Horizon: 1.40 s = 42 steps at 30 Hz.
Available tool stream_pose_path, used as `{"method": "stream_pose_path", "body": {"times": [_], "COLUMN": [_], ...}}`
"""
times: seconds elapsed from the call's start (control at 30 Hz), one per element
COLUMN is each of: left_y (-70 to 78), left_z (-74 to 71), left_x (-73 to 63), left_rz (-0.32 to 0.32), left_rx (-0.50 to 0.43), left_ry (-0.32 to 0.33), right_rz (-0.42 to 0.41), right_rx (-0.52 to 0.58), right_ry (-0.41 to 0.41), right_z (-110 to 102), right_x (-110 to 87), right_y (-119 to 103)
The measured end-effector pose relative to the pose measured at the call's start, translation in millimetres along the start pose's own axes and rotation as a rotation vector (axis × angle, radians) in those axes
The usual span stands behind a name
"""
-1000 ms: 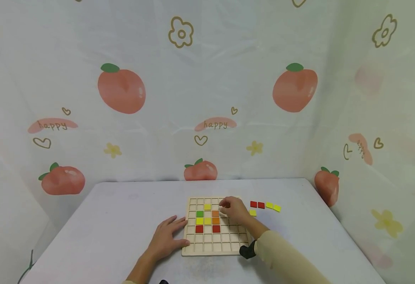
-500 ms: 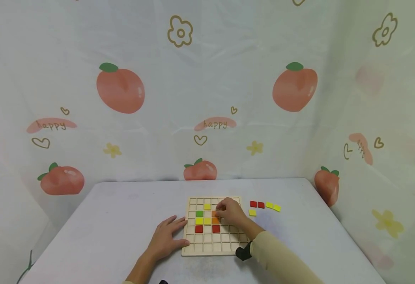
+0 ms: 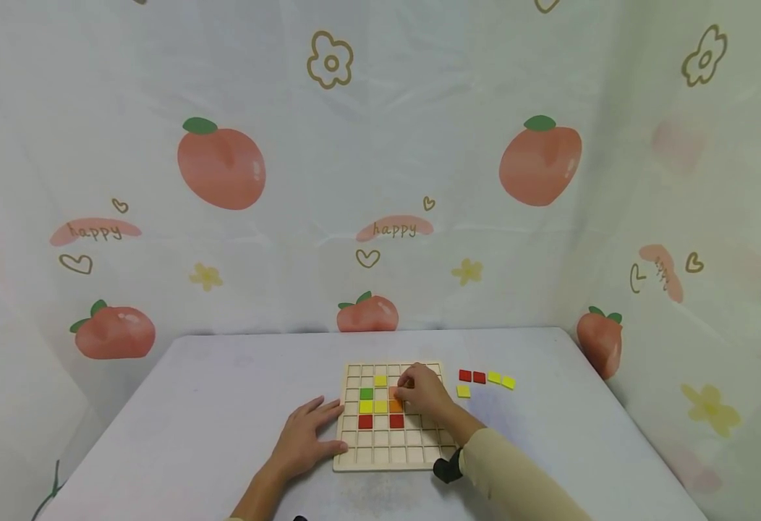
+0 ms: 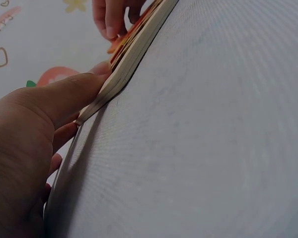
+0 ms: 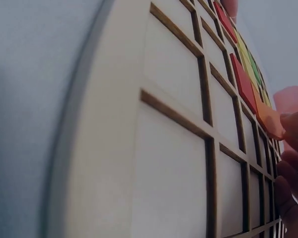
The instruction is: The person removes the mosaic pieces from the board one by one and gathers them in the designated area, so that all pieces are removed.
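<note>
A square wooden grid board lies on the table with coloured square tiles in some cells. My left hand rests at its left side, fingers extended, the thumb on the board's edge in the left wrist view. Over the board's upper middle, my right hand pinches an orange tile, which tilts up from the grid in the left wrist view. Just below it sits another orange tile, then a red tile. A green tile, several yellow tiles and a second red tile are set further left.
Right of the board lie two loose red tiles, two yellow tiles and a nearer yellow tile. A white cloth covers the table. A fruit-printed curtain hangs behind and beside it.
My right hand has moved slightly left and nearer, from beside the orange tiles onto the upper one, its fingers now overlapping it. The left hand stays put.
</note>
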<state>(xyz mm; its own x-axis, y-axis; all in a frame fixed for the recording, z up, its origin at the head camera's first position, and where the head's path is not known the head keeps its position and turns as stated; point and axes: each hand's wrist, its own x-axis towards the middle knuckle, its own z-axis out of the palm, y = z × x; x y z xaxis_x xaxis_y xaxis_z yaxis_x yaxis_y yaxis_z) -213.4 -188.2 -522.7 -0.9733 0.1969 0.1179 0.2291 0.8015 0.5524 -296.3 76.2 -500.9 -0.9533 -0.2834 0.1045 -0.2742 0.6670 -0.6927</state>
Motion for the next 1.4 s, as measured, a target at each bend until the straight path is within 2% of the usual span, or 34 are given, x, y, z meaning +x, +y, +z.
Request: {"method": "stream_pose_path", "body": {"times": [0.1, 0.3, 0.57, 0.77, 1.0, 1.2, 1.4], "left_y": [0.8, 1.5, 1.1, -1.1, -2.5, -2.5, -2.7], "left_z": [-0.2, -0.7, -0.8, 0.6, -0.4, -1.0, 0.0], "left_x": [-0.8, -1.4, -2.0, -2.2, -2.9, -2.5, -2.1], "left_rz": [0.003, 0.005, 0.017, 0.033, 0.056, 0.065, 0.060], "left_rx": [0.004, 0.009, -0.001, -0.014, -0.005, -0.006, -0.004], "left_ry": [0.002, 0.001, 0.017, 0.027, 0.034, 0.039, 0.035], "right_rz": [0.024, 0.004, -0.112, -0.110, -0.145, -0.128, -0.105], "right_rx": [0.039, 0.071, 0.030, 0.011, 0.006, 0.028, 0.103], "right_ry": [0.009, -0.001, -0.003, -0.011, 0.005, 0.033, 0.093], "right_z": [1, 2, 6, 5, -2, -10, -22], "right_x": [-1.7, -3.6, -4.5, -7.6, -14.7, -21.4, -32.6], "right_y": [1, 0, 2, 1, 1, 10, 16]}}
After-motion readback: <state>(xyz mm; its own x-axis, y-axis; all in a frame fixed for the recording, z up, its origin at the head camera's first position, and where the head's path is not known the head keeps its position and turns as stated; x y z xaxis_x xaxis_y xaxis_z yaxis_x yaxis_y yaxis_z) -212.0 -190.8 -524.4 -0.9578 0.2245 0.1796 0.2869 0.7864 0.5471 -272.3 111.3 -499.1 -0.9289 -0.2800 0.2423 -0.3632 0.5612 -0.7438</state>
